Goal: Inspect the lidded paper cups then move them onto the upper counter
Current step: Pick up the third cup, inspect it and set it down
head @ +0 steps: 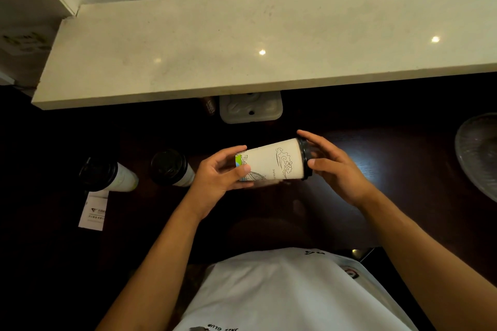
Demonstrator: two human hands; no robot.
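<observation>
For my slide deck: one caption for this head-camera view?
Both hands turn a lidded paper cup sideways below the upper counter; two more cups wait.

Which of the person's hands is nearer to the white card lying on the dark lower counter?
Left. The left hand grips the base of the tipped cup, just right of the white card. The right hand holds the lid end, farther right.
</observation>
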